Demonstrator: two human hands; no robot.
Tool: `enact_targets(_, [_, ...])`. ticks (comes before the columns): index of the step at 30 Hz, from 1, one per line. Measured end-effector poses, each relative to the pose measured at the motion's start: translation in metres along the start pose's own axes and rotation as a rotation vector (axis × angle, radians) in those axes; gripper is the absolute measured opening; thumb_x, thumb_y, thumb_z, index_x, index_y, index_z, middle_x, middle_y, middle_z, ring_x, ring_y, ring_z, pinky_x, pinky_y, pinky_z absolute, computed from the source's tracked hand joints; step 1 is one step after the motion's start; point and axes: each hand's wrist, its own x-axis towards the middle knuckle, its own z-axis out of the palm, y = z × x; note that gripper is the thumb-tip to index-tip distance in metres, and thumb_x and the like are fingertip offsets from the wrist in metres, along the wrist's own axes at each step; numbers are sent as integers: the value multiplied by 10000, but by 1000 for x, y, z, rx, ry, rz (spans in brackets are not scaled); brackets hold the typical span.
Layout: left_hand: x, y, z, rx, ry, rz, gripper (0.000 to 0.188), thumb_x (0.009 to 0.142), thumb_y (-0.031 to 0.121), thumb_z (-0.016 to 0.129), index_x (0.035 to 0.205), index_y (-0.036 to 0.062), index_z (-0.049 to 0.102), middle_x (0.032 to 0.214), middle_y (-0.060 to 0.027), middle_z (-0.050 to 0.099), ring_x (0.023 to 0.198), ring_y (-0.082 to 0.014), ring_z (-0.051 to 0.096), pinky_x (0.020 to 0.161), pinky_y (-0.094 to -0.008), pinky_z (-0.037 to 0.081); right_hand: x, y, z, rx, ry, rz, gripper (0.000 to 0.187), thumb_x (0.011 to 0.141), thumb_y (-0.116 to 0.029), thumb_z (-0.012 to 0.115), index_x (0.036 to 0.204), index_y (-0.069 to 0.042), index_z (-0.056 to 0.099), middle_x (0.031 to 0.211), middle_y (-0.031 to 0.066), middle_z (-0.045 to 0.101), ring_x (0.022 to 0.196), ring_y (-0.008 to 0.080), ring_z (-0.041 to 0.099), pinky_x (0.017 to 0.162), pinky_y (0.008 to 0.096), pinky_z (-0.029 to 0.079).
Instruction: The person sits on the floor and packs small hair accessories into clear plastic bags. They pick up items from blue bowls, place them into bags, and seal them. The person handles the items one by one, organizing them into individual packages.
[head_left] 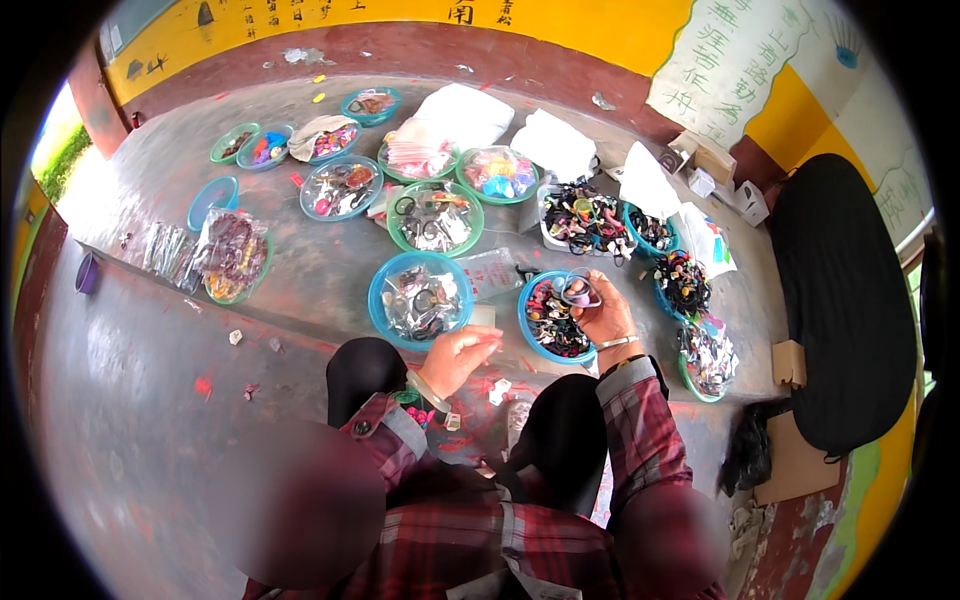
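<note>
My right hand [606,312] is raised over the right side of a blue basin [524,330]. Its fingers are closed on a looped hair tie [580,288], dark and pale purple. The basin is full of small dark and coloured hair ties [556,325]. To the left, my left hand [460,358] hovers above my knees, with its fingers stretched toward the right and nothing visible in them. Beyond it stands another blue basin [374,310] with clear-bagged pieces [420,300] and dark loops in it.
Several more basins stand on the raised concrete ledge, including a green basin [472,240] of bagged pieces. A clear plastic bag [492,272] lies between basins. White sacks [465,112] rest by the wall. Bagged goods [170,252] lie at left; a black covered object [845,300] leans at right.
</note>
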Motion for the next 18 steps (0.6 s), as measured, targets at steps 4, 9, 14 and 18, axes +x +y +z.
enact_targets(4, [1, 19, -6, -164, -51, 37, 190, 874, 65, 502, 981, -57, 601, 1219, -118, 502, 869, -142, 582, 679, -256, 472, -5, 28, 25, 68, -78, 16, 107, 848, -183, 542, 866, -81, 514, 722, 64, 576, 664, 190, 574, 515, 254, 426])
enact_targets(9, [-4, 18, -9, -484, -84, -208, 169, 866, 29, 500, 975, -17, 621, 1286, -124, 435, 925, -159, 574, 711, -270, 445, -21, 60, 37, -33, -322, 57, 91, 863, -108, 508, 937, -54, 512, 783, 99, 598, 728, 199, 603, 643, 264, 479])
enact_targets(14, [-6, 20, -8, -569, -117, -184, 159, 854, 45, 537, 977, 6, 630, 1261, -93, 450, 939, -150, 553, 705, -274, 451, -22, 66, 37, -98, -474, 96, 101, 870, -116, 517, 939, -43, 511, 811, 94, 612, 736, 175, 609, 645, 259, 482])
enact_targets(18, [-6, 15, -7, -603, -106, -182, 151, 851, 45, 543, 965, 0, 630, 1208, -86, 478, 922, -154, 554, 708, -278, 459, -19, 66, 29, -160, -463, 130, 114, 863, -127, 542, 938, -45, 515, 796, 90, 617, 690, 159, 610, 604, 244, 480])
